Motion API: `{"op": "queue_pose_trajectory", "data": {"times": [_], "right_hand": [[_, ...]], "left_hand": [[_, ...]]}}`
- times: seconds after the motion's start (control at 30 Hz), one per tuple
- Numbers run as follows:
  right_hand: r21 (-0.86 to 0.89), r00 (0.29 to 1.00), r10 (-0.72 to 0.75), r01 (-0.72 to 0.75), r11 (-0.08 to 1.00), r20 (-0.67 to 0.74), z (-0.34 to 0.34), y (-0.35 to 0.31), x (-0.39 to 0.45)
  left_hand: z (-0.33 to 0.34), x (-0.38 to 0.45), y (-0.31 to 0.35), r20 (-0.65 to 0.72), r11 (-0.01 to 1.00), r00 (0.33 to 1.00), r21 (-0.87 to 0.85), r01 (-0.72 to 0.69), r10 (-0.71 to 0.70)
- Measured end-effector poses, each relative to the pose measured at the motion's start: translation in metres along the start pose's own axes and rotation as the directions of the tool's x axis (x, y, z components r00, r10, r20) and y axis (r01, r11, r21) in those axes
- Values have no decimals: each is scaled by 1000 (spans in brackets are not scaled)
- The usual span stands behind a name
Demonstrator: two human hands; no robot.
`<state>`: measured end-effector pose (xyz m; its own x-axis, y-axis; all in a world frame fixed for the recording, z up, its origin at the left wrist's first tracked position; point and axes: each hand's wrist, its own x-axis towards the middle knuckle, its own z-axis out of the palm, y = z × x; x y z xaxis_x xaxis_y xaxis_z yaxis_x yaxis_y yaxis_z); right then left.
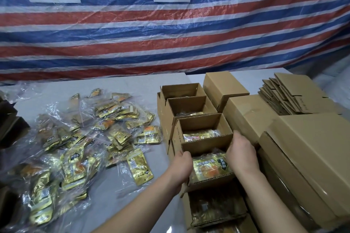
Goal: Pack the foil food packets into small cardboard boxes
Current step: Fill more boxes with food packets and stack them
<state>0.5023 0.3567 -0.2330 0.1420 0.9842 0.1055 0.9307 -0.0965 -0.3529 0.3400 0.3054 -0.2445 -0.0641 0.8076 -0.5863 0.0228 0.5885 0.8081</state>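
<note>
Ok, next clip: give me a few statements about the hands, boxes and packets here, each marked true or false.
1. Both hands grip the same open box. True: the left hand and right hand hold opposite sides of the open box full of packets.
2. The loose foil packets lie to the right of the boxes. False: the loose packets lie to the left, on clear plastic.
3. The box just behind the held one is empty. False: packets show inside it.
4. Flattened cartons are stacked at the far right. True.
5. Three paper signs hang on the striped tarp. True.
</note>
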Motion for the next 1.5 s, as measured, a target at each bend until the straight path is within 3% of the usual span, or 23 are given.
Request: {"op": "queue_pose_trajectory", "data": {"times": [0.47, 0.77, 1.17, 1.5], "right_hand": [[-24, 1000, -8, 8, 1000, 1, 9, 4, 12], [17, 999, -16, 15, 1000, 49, 14, 4, 17], [7, 997, -72, 72, 997, -7, 13, -2, 9], [190, 962, -254, 270, 944, -105, 4, -74, 1]], "left_hand": [[4, 14, 5, 23, 998, 999, 50, 46, -47], [-7, 17, 0, 81, 1000, 997, -19, -4, 6], [-28, 8, -8, 139, 990, 988, -130, -51, 69], [-99, -2, -10, -30, 994, 995, -48, -99, 98]]}}
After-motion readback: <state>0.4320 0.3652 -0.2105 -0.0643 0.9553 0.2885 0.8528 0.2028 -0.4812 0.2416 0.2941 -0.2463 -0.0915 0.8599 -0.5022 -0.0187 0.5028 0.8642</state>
